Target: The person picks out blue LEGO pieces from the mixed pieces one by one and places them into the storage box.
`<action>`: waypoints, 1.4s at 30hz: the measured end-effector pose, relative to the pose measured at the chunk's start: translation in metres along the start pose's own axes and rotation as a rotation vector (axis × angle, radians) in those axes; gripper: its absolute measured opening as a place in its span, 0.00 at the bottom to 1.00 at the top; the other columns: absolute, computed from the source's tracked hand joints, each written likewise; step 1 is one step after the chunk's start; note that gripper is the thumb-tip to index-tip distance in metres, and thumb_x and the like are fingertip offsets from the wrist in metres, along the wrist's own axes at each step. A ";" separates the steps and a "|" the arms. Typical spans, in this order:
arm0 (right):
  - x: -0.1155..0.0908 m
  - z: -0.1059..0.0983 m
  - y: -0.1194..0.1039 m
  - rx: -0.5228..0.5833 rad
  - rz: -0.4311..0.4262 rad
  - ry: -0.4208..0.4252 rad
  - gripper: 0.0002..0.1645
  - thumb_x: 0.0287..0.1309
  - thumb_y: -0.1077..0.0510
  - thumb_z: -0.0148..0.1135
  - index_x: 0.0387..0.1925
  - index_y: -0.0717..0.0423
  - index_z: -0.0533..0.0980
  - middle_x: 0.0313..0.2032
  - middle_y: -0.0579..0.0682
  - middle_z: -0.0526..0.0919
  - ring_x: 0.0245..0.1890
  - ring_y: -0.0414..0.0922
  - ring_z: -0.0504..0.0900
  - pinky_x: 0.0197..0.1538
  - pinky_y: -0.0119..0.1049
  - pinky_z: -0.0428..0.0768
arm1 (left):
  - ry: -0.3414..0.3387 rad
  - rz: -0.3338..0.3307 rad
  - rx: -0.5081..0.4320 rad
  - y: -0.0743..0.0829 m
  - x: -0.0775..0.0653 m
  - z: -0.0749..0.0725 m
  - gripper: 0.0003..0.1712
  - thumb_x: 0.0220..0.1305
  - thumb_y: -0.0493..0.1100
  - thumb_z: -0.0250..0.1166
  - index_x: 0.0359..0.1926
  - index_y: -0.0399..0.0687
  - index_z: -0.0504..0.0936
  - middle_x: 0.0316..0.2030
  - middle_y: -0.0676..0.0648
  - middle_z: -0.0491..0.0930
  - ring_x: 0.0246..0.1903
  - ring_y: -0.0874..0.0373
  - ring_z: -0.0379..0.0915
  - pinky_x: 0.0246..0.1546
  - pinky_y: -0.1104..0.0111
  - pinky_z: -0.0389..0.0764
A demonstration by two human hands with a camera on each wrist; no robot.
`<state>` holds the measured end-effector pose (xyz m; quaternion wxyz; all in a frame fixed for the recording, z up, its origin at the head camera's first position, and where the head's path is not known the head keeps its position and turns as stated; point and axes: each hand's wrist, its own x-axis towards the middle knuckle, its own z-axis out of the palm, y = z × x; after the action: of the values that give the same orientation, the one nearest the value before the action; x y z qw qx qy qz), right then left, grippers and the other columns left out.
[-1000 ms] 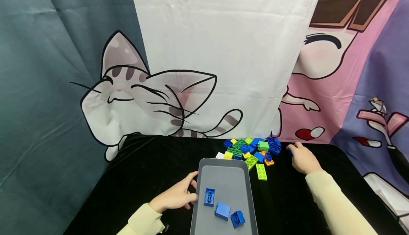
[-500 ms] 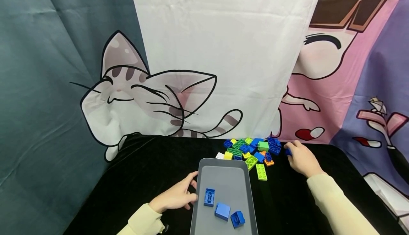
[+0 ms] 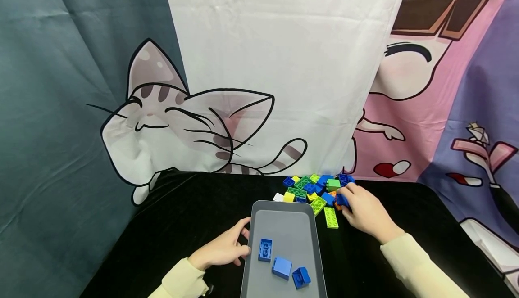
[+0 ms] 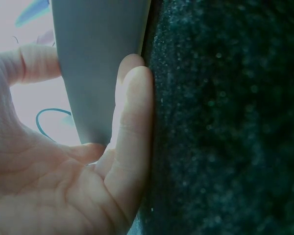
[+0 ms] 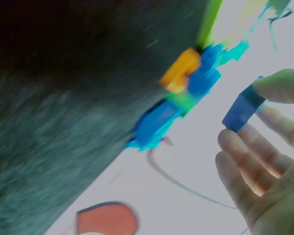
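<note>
My right hand pinches a blue toy building brick between thumb and fingertips. In the head view it is over the right side of a pile of building bricks, partly covering an orange one. My left hand rests at the left side of a grey tray. In the left wrist view its fingers lie fairly straight along the tray's outer wall, close to the black cloth. Inside the tray lie several blue bricks, apart from each other.
Black cloth covers the table. Behind the pile hangs a printed curtain with a cartoon cat. A lime-green brick lies nearest the tray's right far corner, and a white brick is just beyond the tray.
My right hand has moved left with the blue brick, from beside the pile to over its right edge. The left hand and the tray have stayed in place.
</note>
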<state>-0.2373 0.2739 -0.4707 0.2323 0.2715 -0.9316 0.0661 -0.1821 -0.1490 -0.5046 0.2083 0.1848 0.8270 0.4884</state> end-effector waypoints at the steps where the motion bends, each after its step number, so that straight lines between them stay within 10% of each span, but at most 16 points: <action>1: 0.001 -0.001 -0.007 0.010 -0.014 0.005 0.23 0.44 0.58 0.71 0.47 0.54 0.80 0.37 0.45 0.75 0.32 0.39 0.72 0.38 0.40 0.80 | 0.000 -0.001 -0.002 0.000 0.000 0.000 0.51 0.55 0.42 0.61 0.79 0.48 0.49 0.51 0.43 0.70 0.28 0.55 0.81 0.24 0.61 0.82; 29: -0.017 -0.020 -0.127 0.276 -0.231 -0.083 0.26 0.50 0.53 0.71 0.53 0.39 0.77 0.47 0.34 0.75 0.42 0.30 0.73 0.47 0.28 0.79 | 0.001 -0.002 -0.003 0.000 -0.001 0.001 0.51 0.56 0.43 0.62 0.79 0.49 0.50 0.51 0.43 0.70 0.28 0.55 0.81 0.24 0.61 0.82; 37: -0.027 -0.026 -0.138 0.247 -0.159 -0.293 0.51 0.54 0.24 0.55 0.77 0.30 0.54 0.74 0.39 0.60 0.69 0.45 0.65 0.62 0.53 0.73 | 0.001 0.006 0.001 0.000 -0.001 0.001 0.51 0.56 0.43 0.62 0.79 0.49 0.50 0.50 0.43 0.70 0.27 0.55 0.81 0.24 0.61 0.82; 42: -0.029 -0.025 -0.135 0.222 -0.154 -0.282 0.54 0.53 0.22 0.53 0.78 0.30 0.52 0.77 0.40 0.53 0.73 0.50 0.60 0.64 0.58 0.69 | 0.002 0.003 0.006 -0.001 -0.001 0.000 0.51 0.56 0.43 0.61 0.79 0.49 0.50 0.51 0.44 0.70 0.27 0.55 0.81 0.24 0.62 0.82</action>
<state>-0.1328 0.1798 -0.4625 0.0724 0.3725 -0.9184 0.1117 -0.1817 -0.1497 -0.5059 0.2064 0.1860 0.8283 0.4865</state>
